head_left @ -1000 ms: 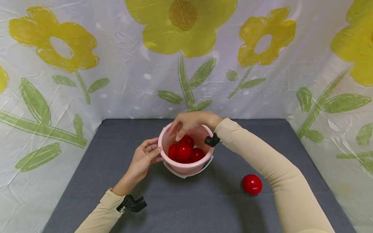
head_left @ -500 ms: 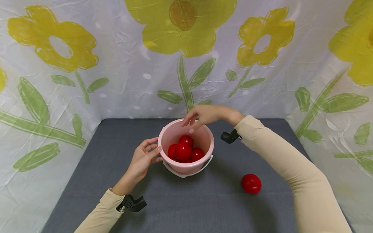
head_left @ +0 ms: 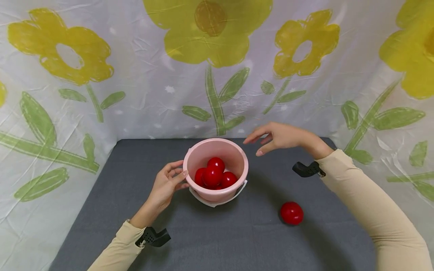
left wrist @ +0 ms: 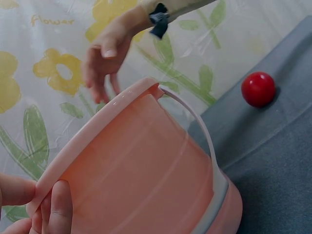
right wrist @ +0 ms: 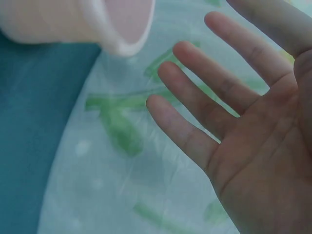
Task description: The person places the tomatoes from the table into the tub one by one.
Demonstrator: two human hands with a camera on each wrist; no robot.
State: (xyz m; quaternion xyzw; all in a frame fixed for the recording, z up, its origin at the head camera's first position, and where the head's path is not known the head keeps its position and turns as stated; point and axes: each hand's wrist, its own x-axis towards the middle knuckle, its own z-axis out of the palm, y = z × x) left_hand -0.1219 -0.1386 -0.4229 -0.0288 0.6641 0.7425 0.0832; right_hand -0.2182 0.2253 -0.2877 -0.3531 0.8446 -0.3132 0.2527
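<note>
A pink bucket [head_left: 217, 196] stands in the middle of the table, several shiny red balls [head_left: 212, 175] piled inside it. My left hand [head_left: 166, 183] grips its rim on the left, thumb on one side and fingers on the other, as the left wrist view shows at close range. The white handle [left wrist: 210, 146] hangs down against the bucket's side. To the right of the bucket, in the air, my right hand [head_left: 280, 137] is spread and holds nothing; its bare palm [right wrist: 263, 151] fills the right of its wrist view. One more red ball [head_left: 291, 213] lies on the table at front right.
A dark grey cloth [head_left: 135, 158] covers the table. White sheeting printed with yellow flowers [head_left: 301, 49] rises behind it and on both sides, close to the table's far edge. Black wrist cameras [head_left: 308, 169] sit on both wrists.
My right hand has come up out of the bucket's mouth and moved right, clear of the rim. The left hand, the bucket and the loose ball have stayed in place.
</note>
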